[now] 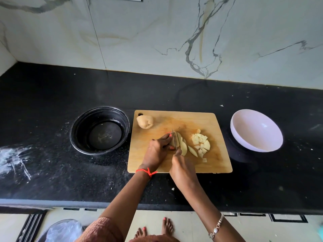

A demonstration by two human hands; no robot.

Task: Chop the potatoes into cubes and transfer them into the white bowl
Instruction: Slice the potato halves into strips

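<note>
On the wooden cutting board [206,119] my left hand [158,151] holds down a peeled potato piece [182,145] with curled fingers. My right hand [182,169] grips a knife [174,139], its blade set into that piece just right of my left fingertips. Cut slices and a small heap of potato cubes [201,141] lie to the right of the blade. A whole unpeeled potato [145,121] sits at the board's far left corner. The white bowl [256,131] stands right of the board, with nothing visible in it.
A black round bowl [100,131] stands left of the board on the black counter [52,95]. White smears mark the counter at far left. The marble wall rises behind. A plastic bag and my bare feet show below the counter edge.
</note>
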